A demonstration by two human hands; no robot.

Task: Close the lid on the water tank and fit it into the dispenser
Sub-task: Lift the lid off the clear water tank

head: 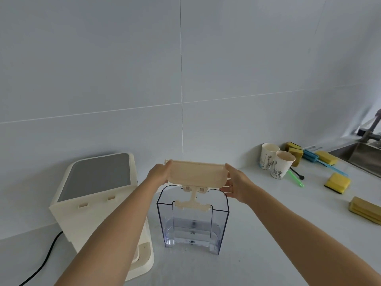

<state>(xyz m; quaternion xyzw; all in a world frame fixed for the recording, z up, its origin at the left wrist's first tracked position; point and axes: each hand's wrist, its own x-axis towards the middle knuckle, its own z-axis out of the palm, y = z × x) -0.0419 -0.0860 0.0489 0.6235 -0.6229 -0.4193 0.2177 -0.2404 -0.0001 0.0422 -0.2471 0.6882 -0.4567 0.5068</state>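
Observation:
A clear blue-tinted water tank (192,221) stands upright on the white counter, with no water visible in it. Its cream lid (196,173) is raised above the tank's top, tilted toward me, its hinge piece hanging onto the tank's near rim. My left hand (159,173) grips the lid's left end. My right hand (237,183) holds the lid's right end, fingers under it. The cream dispenser (97,195) with a grey top stands left of the tank, its rear facing me.
A black power cord (44,259) runs from the dispenser to the lower left. Two paper cups (277,161), several yellow sponges (337,182), a green spoon (295,178) and blue brushes lie to the right. A steel sink (362,155) is at the far right. A tiled wall is behind.

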